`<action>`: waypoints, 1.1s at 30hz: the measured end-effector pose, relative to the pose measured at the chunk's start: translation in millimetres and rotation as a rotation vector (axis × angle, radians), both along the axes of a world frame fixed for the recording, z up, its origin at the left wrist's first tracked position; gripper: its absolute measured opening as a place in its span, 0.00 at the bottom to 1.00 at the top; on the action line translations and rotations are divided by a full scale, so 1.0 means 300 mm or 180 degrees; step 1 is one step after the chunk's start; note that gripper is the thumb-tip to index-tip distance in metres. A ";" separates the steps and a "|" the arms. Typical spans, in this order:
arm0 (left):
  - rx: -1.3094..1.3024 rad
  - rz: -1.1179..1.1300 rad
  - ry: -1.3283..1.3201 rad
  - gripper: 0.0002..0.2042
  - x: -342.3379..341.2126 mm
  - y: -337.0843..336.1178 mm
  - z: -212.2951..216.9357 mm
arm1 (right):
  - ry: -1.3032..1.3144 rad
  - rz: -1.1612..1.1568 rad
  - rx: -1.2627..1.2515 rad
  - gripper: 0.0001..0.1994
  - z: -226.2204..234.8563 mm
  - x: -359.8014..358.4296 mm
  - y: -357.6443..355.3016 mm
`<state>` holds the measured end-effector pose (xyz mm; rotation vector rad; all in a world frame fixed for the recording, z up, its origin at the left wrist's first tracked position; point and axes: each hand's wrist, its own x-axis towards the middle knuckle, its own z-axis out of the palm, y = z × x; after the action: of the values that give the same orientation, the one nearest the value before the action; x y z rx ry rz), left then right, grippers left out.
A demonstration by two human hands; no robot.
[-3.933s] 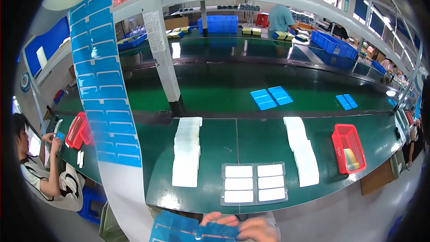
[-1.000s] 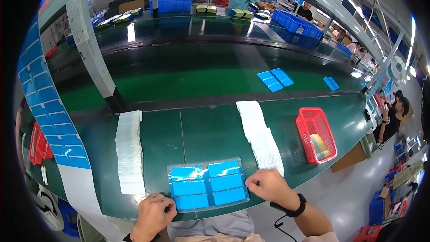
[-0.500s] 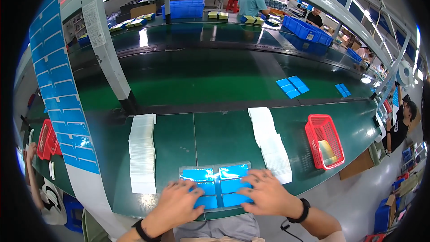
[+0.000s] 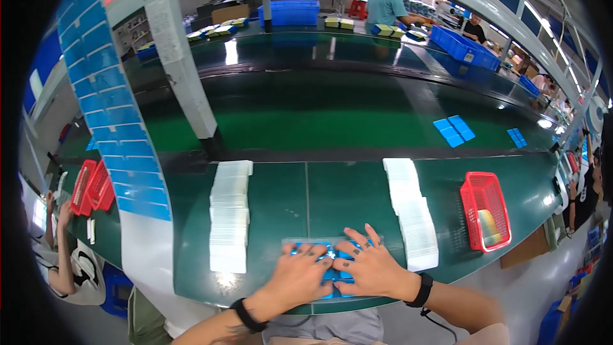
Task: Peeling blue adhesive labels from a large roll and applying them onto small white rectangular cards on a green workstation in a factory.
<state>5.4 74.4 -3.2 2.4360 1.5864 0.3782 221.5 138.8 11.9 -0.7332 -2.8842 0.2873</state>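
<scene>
Both hands flat on blue-film tray (image 4: 332, 262) at near edge of green workbench (image 4: 306, 191). Left hand (image 4: 297, 275) and right hand (image 4: 370, 268) spread, palms down, pressing, gripping nothing. Film appears already laid over tray; smoothing looks under way. Left of tray, row of white cards (image 4: 230, 214); right of tray, second white row (image 4: 412, 214), beyond it red basket (image 4: 485, 211).
</scene>
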 end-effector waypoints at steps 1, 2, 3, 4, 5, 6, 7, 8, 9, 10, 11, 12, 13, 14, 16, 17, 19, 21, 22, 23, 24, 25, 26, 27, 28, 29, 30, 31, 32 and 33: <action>0.0002 0.0050 0.0059 0.19 0.003 -0.008 0.011 | 0.0127 -0.0066 -0.0031 0.21 -0.004 -0.036 -0.007; 0.0013 0.0045 -0.0005 0.20 -0.005 -0.014 0.014 | 0.0099 0.0013 0.0310 0.23 0.018 -0.033 -0.006; 0.0022 0.0040 -0.0070 0.21 -0.026 -0.027 0.015 | 0.0138 0.0059 0.0316 0.23 0.020 -0.011 -0.017; 0.0194 0.0042 0.0062 0.27 -0.051 -0.067 0.032 | 0.0481 -0.0541 -0.0051 0.24 0.010 0.030 -0.031; 0.0229 0.0083 0.0093 0.27 -0.070 -0.117 0.043 | 0.0797 -0.1155 -0.0420 0.25 0.018 0.075 -0.043; 0.0110 0.0650 -0.0144 0.32 -0.088 -0.179 0.047 | 0.0679 -0.1541 -0.0694 0.26 0.049 0.113 -0.052; -0.0002 0.1198 -0.0399 0.36 -0.102 -0.226 0.038 | 0.0547 -0.1941 -0.0967 0.26 0.070 0.136 -0.058; -0.0431 0.1346 -0.0423 0.42 -0.107 -0.260 0.019 | 0.0552 -0.1927 -0.0979 0.26 0.054 0.144 -0.065; -0.0435 0.1362 -0.0413 0.42 -0.108 -0.282 0.000 | 0.0457 -0.2286 -0.1437 0.25 0.035 0.146 -0.068; -0.0565 0.1480 -0.0591 0.43 -0.098 -0.301 -0.020 | 0.0341 -0.2618 -0.1897 0.24 0.017 0.151 -0.072; -0.0684 0.1585 -0.0781 0.44 -0.091 -0.300 -0.037 | 0.0330 -0.2592 -0.1891 0.24 -0.012 0.167 -0.065; -0.0636 0.1690 -0.0867 0.46 -0.087 -0.298 -0.044 | 0.0473 -0.2536 -0.1857 0.22 -0.043 0.185 -0.057; -0.0634 0.1721 -0.0880 0.46 -0.087 -0.297 -0.046 | 0.0607 -0.2476 -0.1827 0.22 -0.048 0.184 -0.053; -0.0716 0.1774 -0.1009 0.47 -0.090 -0.293 -0.043 | 0.0591 -0.2447 -0.1822 0.22 -0.042 0.179 -0.053; -0.0787 0.1849 -0.1145 0.48 -0.096 -0.288 -0.031 | 0.0995 -0.3000 -0.3230 0.21 -0.007 0.161 -0.061; -0.0859 0.1820 -0.1093 0.48 -0.099 -0.284 -0.022 | 0.0984 -0.2978 -0.3228 0.21 0.001 0.151 -0.061; -0.0923 0.1790 -0.1042 0.48 -0.100 -0.286 -0.017 | 0.1218 -0.2567 -0.1679 0.20 0.018 0.132 -0.062; -0.0918 0.1730 -0.1065 0.49 -0.102 -0.290 -0.024 | 0.0722 -0.2639 -0.1199 0.18 0.010 0.144 -0.057; -0.0911 0.1709 -0.1095 0.49 -0.097 -0.291 -0.032 | 0.0549 -0.2440 -0.1320 0.17 -0.009 0.156 -0.056; -0.0808 0.1682 -0.1055 0.49 -0.098 -0.293 -0.045 | 0.0373 -0.2250 -0.1438 0.16 -0.018 0.165 -0.053; -0.0706 0.1650 -0.1019 0.49 -0.099 -0.292 -0.052 | 0.0468 -0.2222 -0.1336 0.15 -0.029 0.162 -0.060; -0.0710 0.1622 -0.1050 0.49 -0.100 -0.290 -0.054 | 0.0445 -0.2251 -0.1316 0.15 -0.019 0.146 -0.060; -0.0648 0.1654 -0.1064 0.50 -0.106 -0.290 -0.054 | 0.0584 -0.2206 -0.1418 0.16 -0.003 0.128 -0.057; -0.0586 0.1684 -0.1078 0.51 -0.109 -0.289 -0.055 | 0.0726 -0.2163 -0.1517 0.16 0.008 0.124 -0.054; -0.0544 0.1674 -0.1080 0.52 -0.115 -0.287 -0.061 | 0.0958 -0.2172 -0.1838 0.15 0.010 0.124 -0.049; -0.0545 0.1668 -0.1094 0.52 -0.119 -0.285 -0.061 | 0.0947 -0.2179 -0.1829 0.15 0.054 0.108 -0.054; -0.0575 0.1669 -0.1051 0.53 -0.123 -0.282 -0.058 | 0.1276 -0.2182 -0.1984 0.14 0.125 0.086 -0.068; -0.0600 0.1688 -0.1007 0.53 -0.125 -0.281 -0.056 | 0.1603 -0.2162 -0.2140 0.14 0.205 0.050 -0.084; -0.0592 0.1716 -0.1012 0.53 -0.126 -0.281 -0.059 | 0.1876 -0.2016 -0.2285 0.13 0.274 0.003 -0.105; -0.0571 0.1709 -0.1047 0.53 -0.128 -0.282 -0.060 | 0.1869 -0.1991 -0.2281 0.13 0.332 -0.028 -0.123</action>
<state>-33.1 -10.3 -21.3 1.6843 1.9910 0.6487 213.2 101.9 111.5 -1.3201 -1.8505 1.2182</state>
